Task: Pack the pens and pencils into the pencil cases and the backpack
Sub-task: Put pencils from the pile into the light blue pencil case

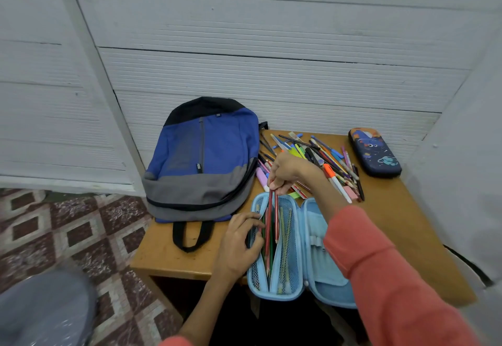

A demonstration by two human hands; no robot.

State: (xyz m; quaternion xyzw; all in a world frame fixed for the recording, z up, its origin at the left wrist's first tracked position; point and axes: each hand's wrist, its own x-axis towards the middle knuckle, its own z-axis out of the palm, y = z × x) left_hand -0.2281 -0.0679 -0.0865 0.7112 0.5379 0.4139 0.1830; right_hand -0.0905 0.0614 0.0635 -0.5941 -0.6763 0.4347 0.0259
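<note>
I see the right hand (pixel 288 171) pinching slim red wooden pencils (pixel 276 215) by their tops, tips inside the mesh pocket of the open light-blue hard-shell pencil case (pixel 315 218), whose netting the left hand (pixel 239 239) grips, with a loose heap of pens and pencils (pixel 323 158) just beyond the right hand and a blue-and-grey fabric backpack (pixel 206 161) beyond the left.

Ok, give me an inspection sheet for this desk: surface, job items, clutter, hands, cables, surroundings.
Surface: wooden table, partly covered.
Job's things: blue backpack lying flat; light blue pencil case open at the near edge; dark pencil case closed, far right; loose pens and pencils piled between backpack and dark case.
Clutter: nothing seen.
Hands: right hand pinches red pencils, tips in the open case; left hand holds its mesh pocket.
Cables: nothing seen.
Surroundings: white panelled wall; patterned tile floor.
</note>
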